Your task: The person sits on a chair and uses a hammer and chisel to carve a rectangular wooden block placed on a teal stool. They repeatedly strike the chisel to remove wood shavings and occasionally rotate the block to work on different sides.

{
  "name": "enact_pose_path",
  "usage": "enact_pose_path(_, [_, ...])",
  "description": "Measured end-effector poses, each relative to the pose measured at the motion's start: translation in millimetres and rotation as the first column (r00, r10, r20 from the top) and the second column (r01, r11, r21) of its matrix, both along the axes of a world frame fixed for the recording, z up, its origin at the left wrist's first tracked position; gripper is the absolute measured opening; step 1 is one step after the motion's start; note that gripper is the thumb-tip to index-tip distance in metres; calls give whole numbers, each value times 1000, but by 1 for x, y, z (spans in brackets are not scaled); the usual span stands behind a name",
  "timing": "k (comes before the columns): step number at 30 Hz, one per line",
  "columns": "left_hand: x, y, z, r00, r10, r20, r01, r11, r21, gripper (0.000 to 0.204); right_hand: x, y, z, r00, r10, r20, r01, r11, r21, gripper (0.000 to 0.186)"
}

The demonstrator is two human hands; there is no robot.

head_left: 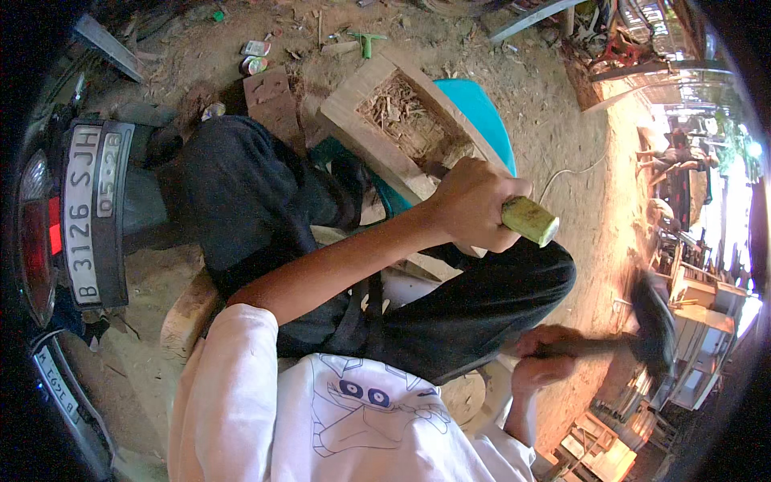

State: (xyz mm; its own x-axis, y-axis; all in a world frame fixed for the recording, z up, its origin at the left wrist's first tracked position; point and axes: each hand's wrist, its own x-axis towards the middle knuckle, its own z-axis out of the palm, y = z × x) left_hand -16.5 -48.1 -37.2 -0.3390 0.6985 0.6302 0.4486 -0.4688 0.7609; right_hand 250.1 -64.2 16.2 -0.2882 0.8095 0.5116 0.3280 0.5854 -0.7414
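Observation:
My left hand (480, 204) is wrapped round a chisel, whose yellow-green handle (530, 221) sticks out past my fist. The blade is mostly hidden where it meets the near end of a hollowed wooden block (353, 103). Loose wood chips (401, 108) lie in the block's hollow. Lower right, my right hand (546, 357) grips a hammer by its handle; the dark hammer head (654, 321) is somewhat blurred and stands apart from the chisel.
Under the block is a teal plastic stool (482, 112). My knees in black trousers (482, 313) flank the work. A green T-shaped tool (367, 42) and small tins (254, 64) lie on the dirt ground. Vehicles with plates (96, 213) stand left; wooden furniture (699, 321) stands right.

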Motion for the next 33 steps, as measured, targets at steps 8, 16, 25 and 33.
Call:
enact_pose_path(8, [-2, 1, 2, 1000, -7, 10, 8, 1000, -13, 16, 5, 5, 19, 964, 75, -255, -119, 980, -161, 64])
enact_pose_path(16, [0, 3, -4, 999, 35, -21, -35, 999, -19, 15, -5, 11, 49, 873, 57, -484, -301, 844, -444, 66])
enact_pose_path(25, [-1, 5, -5, 999, 48, 20, -49, 999, 22, 14, 7, -10, 23, 962, 2, -275, -92, 945, -315, 59])
enact_pose_path(33, [-4, 2, 0, 1000, 23, -5, -23, 998, -62, 16, -3, -13, 25, 971, -67, 231, 111, 976, -185, 56])
